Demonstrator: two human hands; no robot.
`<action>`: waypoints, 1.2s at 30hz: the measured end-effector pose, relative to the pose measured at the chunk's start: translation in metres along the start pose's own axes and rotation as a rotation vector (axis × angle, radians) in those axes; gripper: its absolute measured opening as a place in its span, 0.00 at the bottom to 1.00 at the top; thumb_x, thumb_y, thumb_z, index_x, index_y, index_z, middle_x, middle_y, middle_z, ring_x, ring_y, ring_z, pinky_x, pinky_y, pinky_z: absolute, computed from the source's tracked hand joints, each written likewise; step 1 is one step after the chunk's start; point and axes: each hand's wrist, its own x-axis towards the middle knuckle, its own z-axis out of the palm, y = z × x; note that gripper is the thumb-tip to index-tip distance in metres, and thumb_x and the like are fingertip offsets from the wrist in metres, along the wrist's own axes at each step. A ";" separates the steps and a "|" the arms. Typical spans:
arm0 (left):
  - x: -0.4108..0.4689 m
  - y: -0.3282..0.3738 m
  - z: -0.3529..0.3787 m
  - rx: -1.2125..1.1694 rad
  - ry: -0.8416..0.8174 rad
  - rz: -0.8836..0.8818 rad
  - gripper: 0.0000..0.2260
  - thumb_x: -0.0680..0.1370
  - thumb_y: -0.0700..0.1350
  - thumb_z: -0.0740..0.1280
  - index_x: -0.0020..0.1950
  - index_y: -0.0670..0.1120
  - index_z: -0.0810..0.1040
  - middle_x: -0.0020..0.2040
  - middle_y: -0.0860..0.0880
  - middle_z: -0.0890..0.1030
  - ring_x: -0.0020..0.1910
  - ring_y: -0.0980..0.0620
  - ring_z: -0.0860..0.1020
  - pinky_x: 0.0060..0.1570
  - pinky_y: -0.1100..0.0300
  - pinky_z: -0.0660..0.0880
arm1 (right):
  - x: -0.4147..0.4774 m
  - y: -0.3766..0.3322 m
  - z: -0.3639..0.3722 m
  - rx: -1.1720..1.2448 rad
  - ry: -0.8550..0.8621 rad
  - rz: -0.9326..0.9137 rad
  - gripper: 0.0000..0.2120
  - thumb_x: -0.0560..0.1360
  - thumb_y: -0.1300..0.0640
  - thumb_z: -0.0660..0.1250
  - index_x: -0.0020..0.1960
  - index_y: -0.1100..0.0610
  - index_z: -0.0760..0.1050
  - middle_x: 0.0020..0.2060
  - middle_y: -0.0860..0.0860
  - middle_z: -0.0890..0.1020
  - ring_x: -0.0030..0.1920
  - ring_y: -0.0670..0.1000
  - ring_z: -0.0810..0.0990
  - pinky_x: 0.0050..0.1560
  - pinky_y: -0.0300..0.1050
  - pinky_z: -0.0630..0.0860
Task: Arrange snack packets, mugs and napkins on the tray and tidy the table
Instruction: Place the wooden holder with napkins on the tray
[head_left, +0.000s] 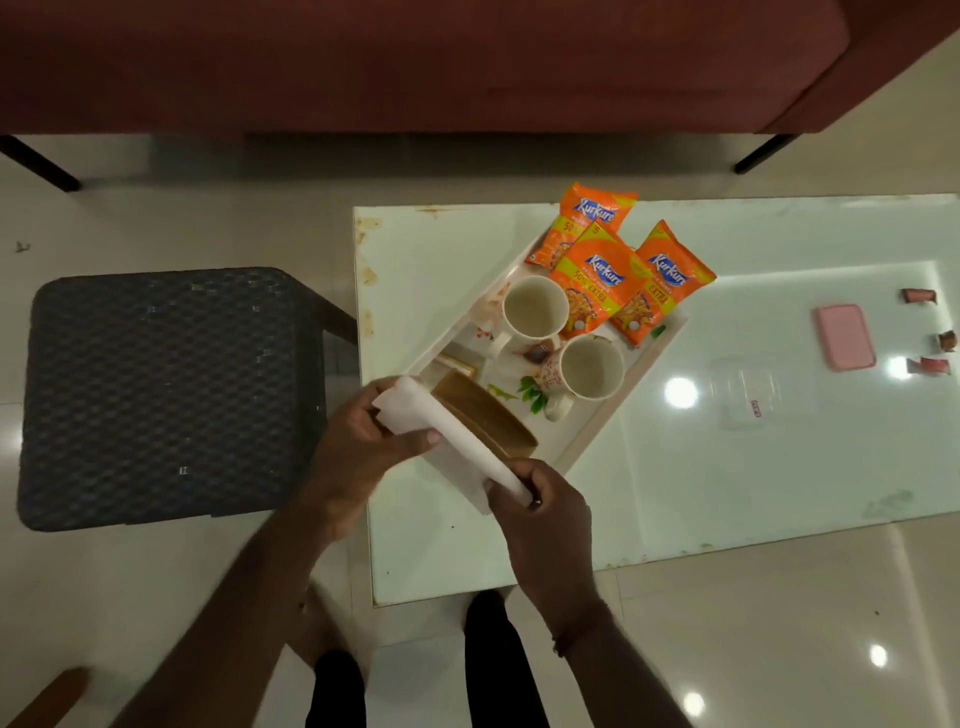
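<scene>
A white tray (597, 423) with a floral print lies at an angle on the glass table (727, 467). Three orange snack packets (597, 283) overlap at its far end. Two empty mugs (535, 306) (592, 366) stand in the middle. A brown holder (488, 415) sits at the near end. Both hands hold a white napkin (457, 431) over that holder. My left hand (363, 447) pinches its far-left end. My right hand (545, 514) grips its near-right end.
A dark woven stool (166, 395) stands left of the table. A pink case (844, 338), a clear plastic lid (748, 389) and three small wrapped sweets (930, 332) lie at the table's right. A maroon sofa (415, 62) runs along the far side.
</scene>
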 end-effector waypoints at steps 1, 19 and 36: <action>0.006 0.007 -0.005 0.153 -0.011 0.088 0.25 0.62 0.48 0.79 0.57 0.56 0.77 0.58 0.49 0.81 0.58 0.50 0.80 0.54 0.54 0.80 | 0.002 0.001 -0.005 -0.049 0.035 -0.053 0.07 0.71 0.52 0.73 0.44 0.41 0.78 0.36 0.36 0.81 0.41 0.41 0.80 0.37 0.29 0.75; 0.092 0.013 0.013 1.126 -0.212 0.424 0.12 0.75 0.37 0.68 0.55 0.49 0.82 0.54 0.49 0.81 0.55 0.49 0.76 0.59 0.50 0.73 | 0.040 0.048 -0.002 -0.319 0.232 -0.218 0.12 0.71 0.53 0.73 0.55 0.48 0.80 0.48 0.42 0.83 0.49 0.42 0.76 0.50 0.37 0.74; 0.084 -0.004 0.012 1.203 0.113 0.384 0.18 0.74 0.32 0.67 0.61 0.47 0.78 0.59 0.45 0.78 0.59 0.44 0.76 0.60 0.45 0.74 | 0.035 0.069 -0.013 -0.377 0.190 -0.233 0.17 0.70 0.54 0.72 0.57 0.45 0.73 0.51 0.40 0.79 0.50 0.43 0.76 0.48 0.40 0.79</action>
